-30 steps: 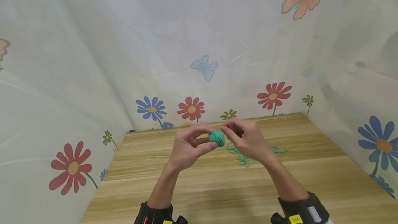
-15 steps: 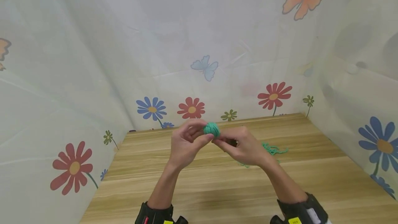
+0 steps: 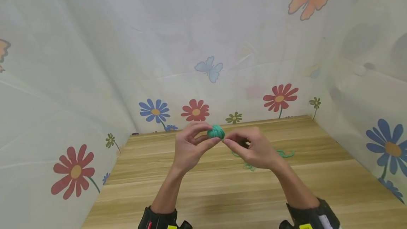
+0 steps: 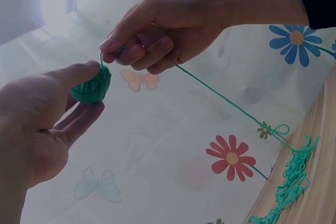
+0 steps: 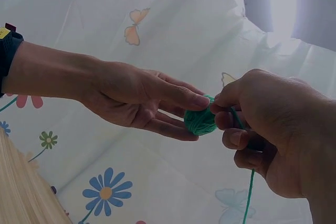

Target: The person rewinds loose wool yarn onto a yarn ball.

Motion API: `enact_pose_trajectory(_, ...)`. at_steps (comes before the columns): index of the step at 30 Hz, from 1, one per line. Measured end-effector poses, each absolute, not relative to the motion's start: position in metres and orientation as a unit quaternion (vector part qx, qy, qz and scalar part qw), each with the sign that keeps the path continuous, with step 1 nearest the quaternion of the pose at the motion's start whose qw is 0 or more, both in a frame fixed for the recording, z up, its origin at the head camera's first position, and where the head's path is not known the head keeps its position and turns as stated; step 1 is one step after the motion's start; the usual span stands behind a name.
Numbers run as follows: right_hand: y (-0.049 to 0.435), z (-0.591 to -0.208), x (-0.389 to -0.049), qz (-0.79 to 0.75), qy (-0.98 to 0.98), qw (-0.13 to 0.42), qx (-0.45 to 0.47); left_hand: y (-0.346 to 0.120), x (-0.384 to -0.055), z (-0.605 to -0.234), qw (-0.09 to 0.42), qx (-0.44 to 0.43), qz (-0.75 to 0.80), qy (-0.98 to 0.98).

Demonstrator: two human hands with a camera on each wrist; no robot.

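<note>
A small ball of green yarn [image 3: 216, 132] is held above the table between the thumb and fingers of my left hand [image 3: 190, 148]. Close on its right, my right hand [image 3: 252, 147] pinches the yarn strand between thumb and forefinger. In the left wrist view the strand [image 4: 226, 99] runs from the ball through the right hand and slants down to a loose heap of yarn [image 4: 294, 182] on the table. The right wrist view shows the ball [image 5: 200, 121] at the left fingertips, with the right thumb and forefinger right beside it. My right hand partly hides the heap in the head view.
The wooden table [image 3: 152, 190] spreads beneath both hands. Loose yarn [image 3: 284, 153] lies on it behind the right hand. A white curtain [image 3: 165, 45] printed with flowers and butterflies surrounds the table at the back and both sides.
The ball and left hand have shifted slightly up and left since one second ago. The right hand moved in below the ball, then back a little to the right, still pinching the strand.
</note>
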State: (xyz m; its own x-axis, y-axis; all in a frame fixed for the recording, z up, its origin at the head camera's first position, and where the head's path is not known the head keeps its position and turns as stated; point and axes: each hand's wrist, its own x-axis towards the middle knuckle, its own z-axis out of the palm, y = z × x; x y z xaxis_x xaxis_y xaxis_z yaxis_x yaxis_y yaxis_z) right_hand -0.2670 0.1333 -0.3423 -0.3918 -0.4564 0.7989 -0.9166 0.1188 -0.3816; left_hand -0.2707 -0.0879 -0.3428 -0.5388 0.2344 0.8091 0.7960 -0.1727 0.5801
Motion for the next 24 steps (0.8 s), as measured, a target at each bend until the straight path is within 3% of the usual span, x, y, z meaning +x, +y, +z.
enact_pose_trajectory(15,0.1341,-0.3400,-0.2642,0.479,-0.699,0.249,0.469,-0.0883,-0.2686,-0.3455,0.196,-0.433,-0.605,-0.639)
enact_pose_trajectory(24,0.1354,-0.3420,-0.2694,0.490,-0.692,0.259,0.463,-0.0891,-0.2691,-0.3443,0.139,-0.472,-0.608,-0.623)
